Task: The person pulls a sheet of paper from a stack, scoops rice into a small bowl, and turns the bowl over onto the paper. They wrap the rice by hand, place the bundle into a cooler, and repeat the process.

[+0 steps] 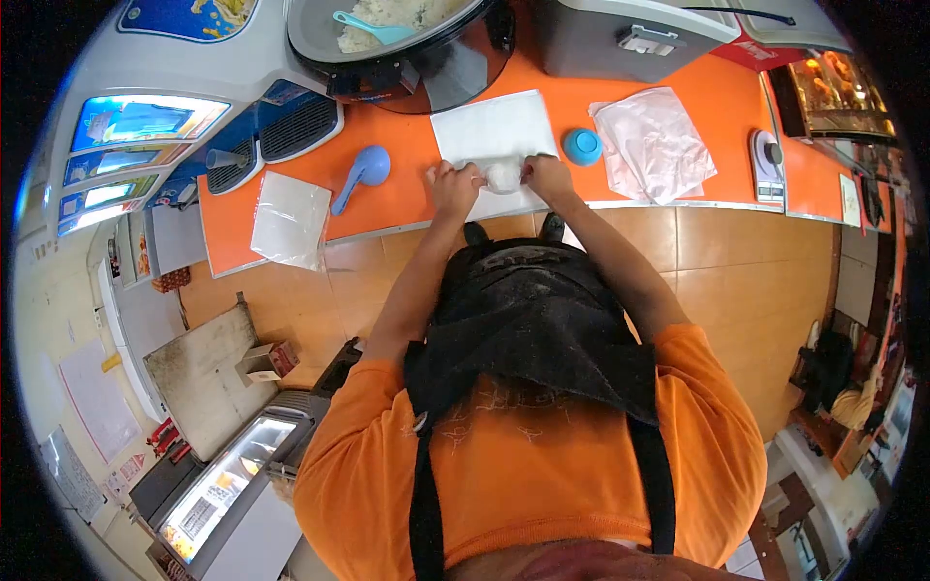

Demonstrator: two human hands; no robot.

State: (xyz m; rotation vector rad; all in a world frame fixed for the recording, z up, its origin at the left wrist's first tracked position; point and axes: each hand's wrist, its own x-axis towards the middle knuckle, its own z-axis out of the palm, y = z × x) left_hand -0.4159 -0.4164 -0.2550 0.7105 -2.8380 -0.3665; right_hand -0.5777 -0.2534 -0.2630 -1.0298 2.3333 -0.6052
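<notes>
A small white bundle [503, 177] in thin wrapping lies at the near part of a white paper sheet [496, 124] on the orange counter. My left hand [453, 186] is at the bundle's left side, its fingers closed on the wrapping. On the other side, my right hand [545, 177] pinches the wrapping's right end. What is inside the bundle cannot be made out. A blue round-bowled scoop [366, 172] lies left of the sheet. Just right of my right hand sits a small blue bowl [582, 146].
Behind the sheet stands a large rice cooker [373, 76] holding rice [412, 14] and a light blue paddle [376, 29]. A grey box [601, 44], pinkish thin sheets [654, 145] and a scale [766, 167] are to the right. Packaged white sheets [291, 221] overhang the counter's left edge.
</notes>
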